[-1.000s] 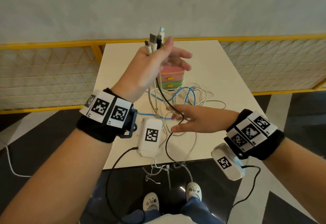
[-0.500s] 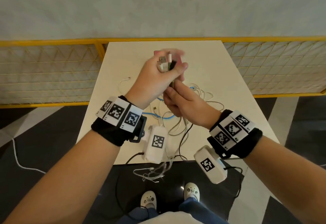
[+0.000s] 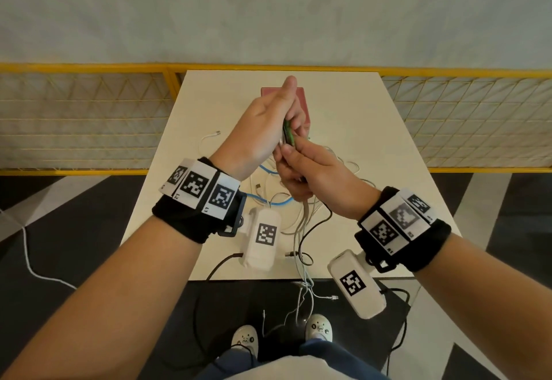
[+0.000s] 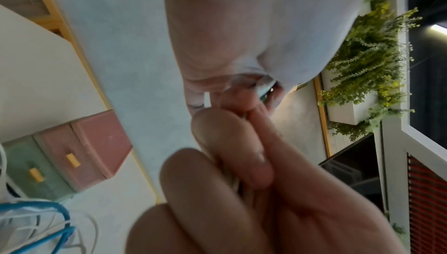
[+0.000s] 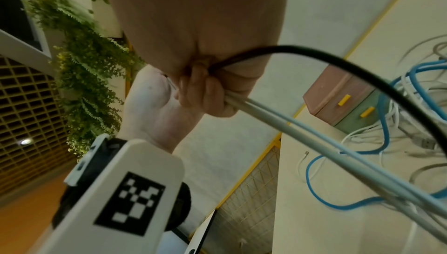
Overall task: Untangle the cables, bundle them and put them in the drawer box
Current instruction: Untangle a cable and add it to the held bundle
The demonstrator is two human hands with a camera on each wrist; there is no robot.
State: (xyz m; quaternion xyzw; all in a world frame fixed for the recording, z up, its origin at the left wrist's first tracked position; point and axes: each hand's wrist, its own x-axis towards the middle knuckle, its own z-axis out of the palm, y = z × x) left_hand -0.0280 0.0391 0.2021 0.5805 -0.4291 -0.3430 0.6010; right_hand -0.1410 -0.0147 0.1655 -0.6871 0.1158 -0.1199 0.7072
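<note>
Several cables (image 3: 301,218) hang from both hands at the frame's centre: the left hand (image 3: 263,128) closes around their upper ends, and the right hand (image 3: 304,170) is curled tight on the strands just below. A blue cable (image 3: 276,200) and other loops lie loose on the table (image 3: 373,128). Bundling looks barely begun; the drawer box (image 5: 343,95), upper centre, appears closed, though it is partly hidden.

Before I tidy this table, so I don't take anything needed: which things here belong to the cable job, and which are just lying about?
Belonging to the job:
- gathered cables, gripped by left hand and right hand
- loose cable pile on the table
- stray white cable
- drawer box

Just lying about:
- yellow fence
- green plants
</note>
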